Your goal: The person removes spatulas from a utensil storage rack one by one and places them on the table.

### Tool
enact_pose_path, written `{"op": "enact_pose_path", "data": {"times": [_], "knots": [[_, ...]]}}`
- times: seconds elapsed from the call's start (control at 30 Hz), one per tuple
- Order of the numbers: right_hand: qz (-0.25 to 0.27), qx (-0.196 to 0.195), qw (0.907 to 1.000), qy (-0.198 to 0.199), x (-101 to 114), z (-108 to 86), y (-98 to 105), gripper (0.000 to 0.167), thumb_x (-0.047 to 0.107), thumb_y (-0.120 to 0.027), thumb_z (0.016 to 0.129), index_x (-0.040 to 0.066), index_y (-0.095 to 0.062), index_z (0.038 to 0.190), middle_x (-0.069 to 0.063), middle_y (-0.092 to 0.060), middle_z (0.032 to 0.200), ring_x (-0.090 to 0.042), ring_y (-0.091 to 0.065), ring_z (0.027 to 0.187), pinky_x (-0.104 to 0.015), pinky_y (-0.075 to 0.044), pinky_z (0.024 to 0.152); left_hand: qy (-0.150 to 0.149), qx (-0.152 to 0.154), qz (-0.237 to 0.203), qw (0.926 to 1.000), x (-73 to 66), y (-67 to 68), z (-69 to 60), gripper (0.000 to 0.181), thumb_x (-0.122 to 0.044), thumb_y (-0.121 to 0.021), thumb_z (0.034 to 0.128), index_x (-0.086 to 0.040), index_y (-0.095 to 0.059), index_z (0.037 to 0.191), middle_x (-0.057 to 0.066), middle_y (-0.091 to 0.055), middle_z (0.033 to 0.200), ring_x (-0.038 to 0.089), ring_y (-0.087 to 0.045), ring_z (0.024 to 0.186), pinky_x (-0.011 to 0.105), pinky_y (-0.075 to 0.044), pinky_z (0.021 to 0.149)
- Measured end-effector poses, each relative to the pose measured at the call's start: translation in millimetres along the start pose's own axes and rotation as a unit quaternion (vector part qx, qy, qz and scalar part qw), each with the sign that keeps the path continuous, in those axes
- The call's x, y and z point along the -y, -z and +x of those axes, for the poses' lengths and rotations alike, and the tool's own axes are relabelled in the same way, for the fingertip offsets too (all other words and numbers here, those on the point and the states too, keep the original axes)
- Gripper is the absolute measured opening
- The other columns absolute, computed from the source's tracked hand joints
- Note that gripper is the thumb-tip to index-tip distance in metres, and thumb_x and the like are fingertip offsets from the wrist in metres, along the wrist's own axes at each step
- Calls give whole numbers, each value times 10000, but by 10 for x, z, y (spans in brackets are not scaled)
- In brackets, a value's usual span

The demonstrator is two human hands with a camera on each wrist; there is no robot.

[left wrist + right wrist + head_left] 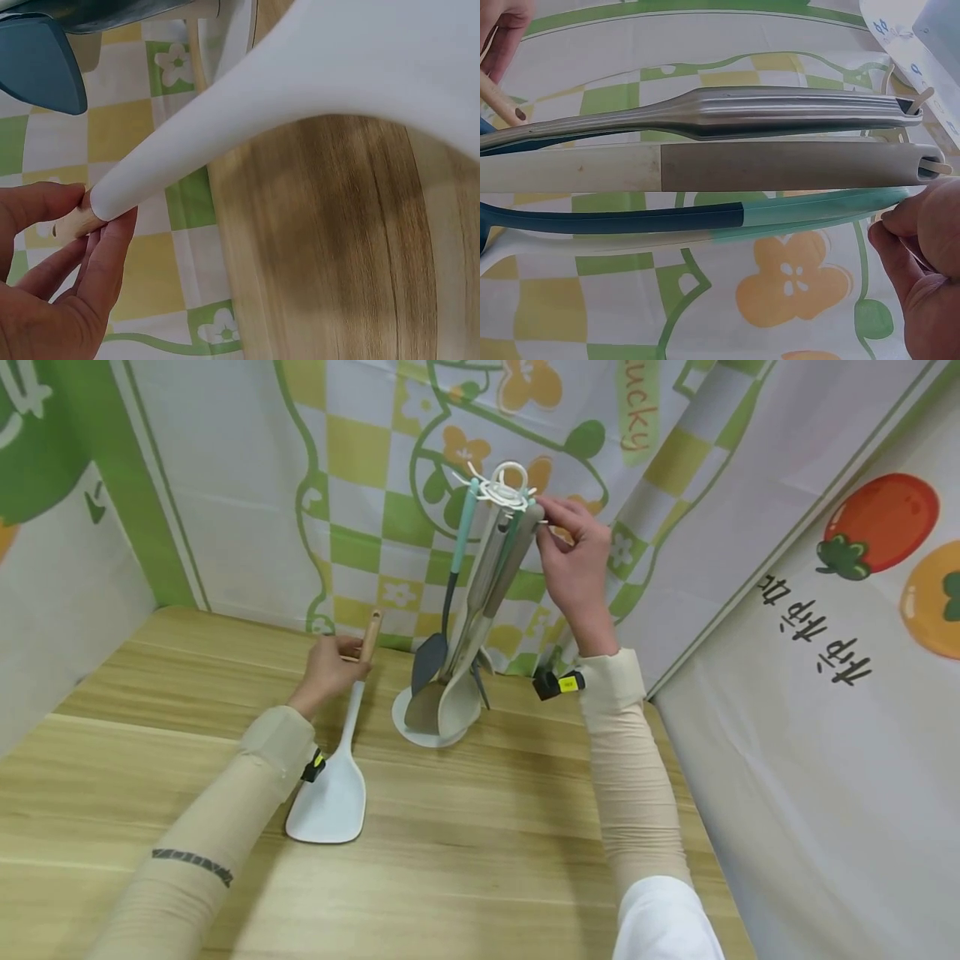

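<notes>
Spatula in one hand, rack in the other

A person's left hand (330, 670) pinches the wooden handle (372, 631) of a white spatula (327, 806), thumb on one side and bent fingers on the other, left of a utensil rack (430, 741) near the far edge of the surface (465, 860). The spatula's handle points toward that edge and its broad blade toward the near one; whether the blade touches the wood cannot be told. The right hand (581, 556) is nearly closed at the rack's top, thumb and finger pinching at a hook (543, 521) by the ends of two turquoise handles (817, 207); whether it grips a handle too is hidden. Beside these hang a grey-handled utensil (780, 166) and a metal one (780, 109), with a dark turner (429, 660) on the rack's left side, before a checked curtain (360, 552)
</notes>
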State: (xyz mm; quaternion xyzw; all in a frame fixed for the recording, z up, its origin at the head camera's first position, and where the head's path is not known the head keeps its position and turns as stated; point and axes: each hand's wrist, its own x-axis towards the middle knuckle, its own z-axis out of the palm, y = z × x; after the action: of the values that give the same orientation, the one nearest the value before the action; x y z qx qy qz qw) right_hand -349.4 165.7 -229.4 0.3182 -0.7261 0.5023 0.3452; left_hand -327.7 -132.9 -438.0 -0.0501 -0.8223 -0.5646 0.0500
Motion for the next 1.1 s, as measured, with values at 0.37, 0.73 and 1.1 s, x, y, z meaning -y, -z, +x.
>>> {"op": "enact_pose_path", "data": {"times": [0.37, 0.73, 1.1], "knots": [[-39, -1, 10000, -24, 39, 17, 16, 236, -83, -600, 960, -76, -728, 1158, -233, -693, 1136, -101, -669, 951, -251, -622, 843, -10, 41, 188, 9998, 84, 31, 78, 488, 20, -671, 865, 181, -561, 1312, 374, -652, 1189, 477, -671, 1070, 91, -518, 622], [-84, -34, 9999, -75, 10, 9, 0, 232, -114, -591, 954, -134, -699, 1158, -291, -674, 1152, -23, -651, 935, -213, -612, 834, -42, 164, 248, 9995, 225, 19, 150, 420, 44, -691, 822, 166, -639, 1220, 360, -689, 1103, 6, -615, 672, 125, -542, 566], [5, 72, 10000, -25, 4, -4, 22, 238, -82, -617, 955, -82, -721, 1169, -236, -693, 1147, -100, -687, 960, -250, -623, 837, 158, 386, -27, 9991, 279, -36, 149, 483, 62, -717, 814, 192, -593, 1262, 383, -655, 1161, 109, -698, 785, 189, -608, 609]]}}
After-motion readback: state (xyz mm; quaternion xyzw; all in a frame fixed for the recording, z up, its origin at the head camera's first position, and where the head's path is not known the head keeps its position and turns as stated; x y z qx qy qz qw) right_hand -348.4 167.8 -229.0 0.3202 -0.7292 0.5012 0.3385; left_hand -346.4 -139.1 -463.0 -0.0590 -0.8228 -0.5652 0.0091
